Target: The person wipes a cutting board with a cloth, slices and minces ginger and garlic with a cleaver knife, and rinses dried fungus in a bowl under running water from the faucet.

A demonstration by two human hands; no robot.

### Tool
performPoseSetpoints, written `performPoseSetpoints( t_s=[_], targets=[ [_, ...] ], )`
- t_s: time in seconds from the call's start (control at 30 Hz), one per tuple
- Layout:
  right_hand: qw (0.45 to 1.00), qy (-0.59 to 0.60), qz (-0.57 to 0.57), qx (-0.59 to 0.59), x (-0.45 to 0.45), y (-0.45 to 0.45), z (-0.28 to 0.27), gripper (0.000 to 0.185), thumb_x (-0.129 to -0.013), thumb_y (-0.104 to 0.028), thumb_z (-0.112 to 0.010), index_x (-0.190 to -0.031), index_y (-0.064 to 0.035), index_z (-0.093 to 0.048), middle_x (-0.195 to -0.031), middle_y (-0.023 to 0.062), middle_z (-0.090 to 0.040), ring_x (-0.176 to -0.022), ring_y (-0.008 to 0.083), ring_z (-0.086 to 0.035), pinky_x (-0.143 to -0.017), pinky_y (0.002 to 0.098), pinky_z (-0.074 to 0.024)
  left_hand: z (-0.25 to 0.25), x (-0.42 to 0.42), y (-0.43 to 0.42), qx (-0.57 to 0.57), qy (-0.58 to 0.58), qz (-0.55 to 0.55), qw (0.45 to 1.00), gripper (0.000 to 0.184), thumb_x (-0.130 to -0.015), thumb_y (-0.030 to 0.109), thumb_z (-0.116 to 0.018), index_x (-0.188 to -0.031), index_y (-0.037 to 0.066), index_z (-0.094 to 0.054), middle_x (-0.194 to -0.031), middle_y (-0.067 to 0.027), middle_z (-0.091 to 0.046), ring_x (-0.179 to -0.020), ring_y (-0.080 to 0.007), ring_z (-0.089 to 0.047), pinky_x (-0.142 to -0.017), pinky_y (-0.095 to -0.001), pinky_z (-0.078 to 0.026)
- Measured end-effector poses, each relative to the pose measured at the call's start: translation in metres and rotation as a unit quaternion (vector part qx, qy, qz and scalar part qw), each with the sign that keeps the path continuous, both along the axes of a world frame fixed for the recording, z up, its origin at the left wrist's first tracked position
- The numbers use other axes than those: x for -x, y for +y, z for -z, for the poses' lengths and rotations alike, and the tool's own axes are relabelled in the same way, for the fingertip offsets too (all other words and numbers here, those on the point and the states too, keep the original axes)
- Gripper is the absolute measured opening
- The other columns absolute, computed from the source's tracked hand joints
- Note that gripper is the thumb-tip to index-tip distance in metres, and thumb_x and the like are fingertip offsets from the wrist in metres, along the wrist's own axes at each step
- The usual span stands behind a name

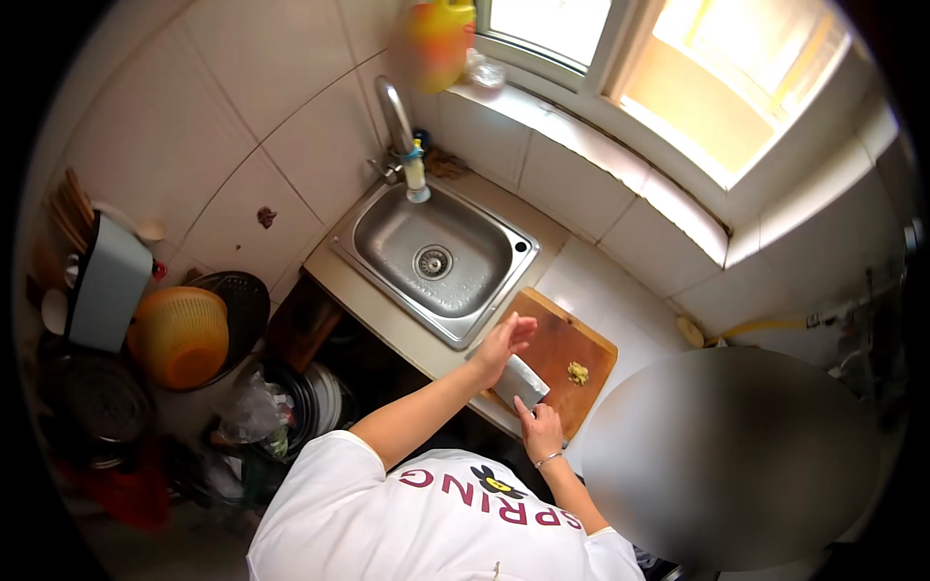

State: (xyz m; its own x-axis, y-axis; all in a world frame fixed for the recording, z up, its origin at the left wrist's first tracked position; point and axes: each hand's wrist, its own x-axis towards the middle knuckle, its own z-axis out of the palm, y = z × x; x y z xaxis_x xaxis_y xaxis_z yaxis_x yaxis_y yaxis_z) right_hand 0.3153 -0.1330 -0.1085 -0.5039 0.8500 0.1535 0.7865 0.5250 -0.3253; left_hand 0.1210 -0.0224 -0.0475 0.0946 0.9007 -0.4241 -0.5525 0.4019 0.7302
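A wide-bladed cleaver (521, 381) is over the near left part of the wooden cutting board (573, 339). My right hand (541, 428), with a bracelet at the wrist, is closed at the blade's lower right end, its forefinger lying on the metal. The cleaver's handle is hidden. Just beyond the blade's left end, my left hand (504, 347) is held with fingers stretched out, apparently empty; I cannot tell whether it touches the blade. A small heap of chopped pale yellow pieces (578, 374), perhaps garlic or ginger, lies on the right of the board.
A steel sink (433, 259) with a faucet (395, 114) adjoins the board. A large blurred round shape (731, 455) fills the right side. At left stand an orange colander (179, 334) and a grey utensil holder (111, 281). A window sill (591, 145) runs behind the counter.
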Motion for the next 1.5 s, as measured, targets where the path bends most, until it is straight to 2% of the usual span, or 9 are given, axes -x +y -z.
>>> performPoseSetpoints(
  t_s=[0.37, 0.6, 0.77, 0.9, 1.0, 1.07, 1.17, 1.37, 1.5],
  targets=[
    [0.997, -0.065, 0.027, 0.014, 0.01, 0.02, 0.015, 0.061, -0.072, 0.0, -0.063, -0.129, -0.0245, -0.059, -0.104, 0.0137, -0.052, -0.097, 0.032, -0.051, -0.083, 0.0416, -0.0425, 0.014, 0.071, -0.045, 0.015, -0.166, -0.111, 0.98, 0.053, -0.1, 0.05, -0.039, -0.114, 0.003, -0.06, -0.112, -0.0068, -0.062, -0.106, -0.0143, -0.057, -0.094, -0.0295, -0.045],
    [0.931, 0.179, -0.294, 0.12, 0.119, -0.03, -0.05, 0.051, -0.088, 0.002, -0.046, -0.139, -0.0022, -0.043, -0.137, 0.0225, -0.043, -0.125, 0.0385, -0.043, -0.105, 0.0431, -0.0347, 0.081, 0.083, -0.17, 0.062, -0.092, -0.322, 0.94, 0.048, -0.096, 0.049, -0.046, -0.102, 0.005, -0.063, -0.097, -0.0051, -0.065, -0.093, -0.0147, -0.059, -0.084, -0.0291, -0.047],
    [0.869, -0.068, -0.414, 0.262, 0.12, -0.077, 0.121, 0.052, -0.101, -0.035, -0.037, -0.144, -0.0047, -0.038, -0.146, 0.0194, -0.038, -0.134, 0.0352, -0.039, -0.11, 0.0479, -0.0281, 0.076, 0.076, -0.278, 0.278, -0.22, -0.381, 0.854, 0.069, -0.092, 0.058, -0.049, -0.138, 0.007, -0.044, -0.148, -0.0185, -0.036, -0.138, -0.0325, -0.031, -0.102, -0.0622, -0.033],
    [0.683, -0.002, 0.113, 0.722, 0.159, -0.167, 0.058, 0.062, -0.097, -0.054, -0.042, -0.138, -0.0078, -0.045, -0.142, 0.0148, -0.045, -0.129, 0.033, -0.046, -0.107, 0.0517, -0.0321, 0.132, 0.076, -0.369, 0.1, 0.036, -0.328, 0.939, 0.061, -0.095, 0.053, -0.048, -0.14, 0.011, -0.044, -0.15, -0.0135, -0.037, -0.141, -0.0296, -0.03, -0.107, -0.0544, -0.033],
    [0.319, 0.22, 0.011, 0.922, 0.209, -0.192, 0.072, 0.065, -0.091, -0.058, -0.051, -0.136, -0.0107, -0.046, -0.141, 0.0152, -0.044, -0.128, 0.0344, -0.047, -0.104, 0.0544, -0.0372, 0.15, 0.079, -0.465, 0.001, 0.485, -0.157, 0.86, 0.046, -0.099, 0.038, -0.049, -0.142, 0.023, -0.045, -0.146, -0.0149, -0.041, -0.138, -0.0334, -0.034, -0.111, -0.0441, -0.032],
    [0.5, 0.186, -0.003, 0.846, 0.244, -0.242, 0.031, 0.056, -0.094, -0.046, -0.053, -0.137, -0.01, -0.044, -0.138, 0.0152, -0.047, -0.128, 0.033, -0.047, -0.101, 0.0539, -0.0407, 0.257, 0.094, -0.534, 0.107, 0.592, -0.081, 0.794, 0.04, -0.098, 0.037, -0.048, -0.133, 0.018, -0.053, -0.144, -0.0109, -0.044, -0.132, -0.0383, -0.039, -0.108, -0.0495, -0.034],
    [0.64, 0.13, -0.091, 0.752, 0.292, -0.322, 0.013, 0.045, -0.097, -0.029, -0.053, -0.137, -0.0094, -0.045, -0.129, 0.0143, -0.056, -0.127, 0.0338, -0.048, -0.099, 0.0528, -0.0427, 0.171, 0.148, -0.704, 0.389, 0.395, -0.159, 0.817, 0.051, -0.094, 0.045, -0.05, -0.128, 0.008, -0.051, -0.135, -0.0209, -0.049, -0.117, -0.0388, -0.052, -0.097, -0.048, -0.044],
    [0.474, -0.104, -0.194, 0.853, 0.366, -0.474, 0.149, 0.037, -0.096, -0.022, -0.055, -0.13, -0.0085, -0.051, -0.121, 0.0132, -0.061, -0.105, 0.0257, -0.063, -0.077, 0.0364, -0.053, 0.211, 0.233, -0.97, 0.485, 0.331, -0.441, 0.678, 0.05, -0.091, 0.035, -0.057, -0.129, 0.005, -0.05, -0.131, -0.0225, -0.05, -0.116, -0.0374, -0.053, -0.095, -0.0443, -0.046],
    [0.592, -0.214, -0.36, 0.688, 0.454, -0.622, 0.134, 0.028, -0.097, -0.018, -0.052, -0.123, -0.0085, -0.055, -0.11, 0.011, -0.065, -0.091, 0.0183, -0.067, -0.067, 0.0299, -0.0532, 0.21, 0.284, -1.047, 0.431, 0.263, -0.594, 0.627, 0.044, -0.088, 0.027, -0.06, -0.123, 0.002, -0.054, -0.121, -0.0218, -0.056, -0.111, -0.0347, -0.056, -0.092, -0.0404, -0.046]
  ],
)
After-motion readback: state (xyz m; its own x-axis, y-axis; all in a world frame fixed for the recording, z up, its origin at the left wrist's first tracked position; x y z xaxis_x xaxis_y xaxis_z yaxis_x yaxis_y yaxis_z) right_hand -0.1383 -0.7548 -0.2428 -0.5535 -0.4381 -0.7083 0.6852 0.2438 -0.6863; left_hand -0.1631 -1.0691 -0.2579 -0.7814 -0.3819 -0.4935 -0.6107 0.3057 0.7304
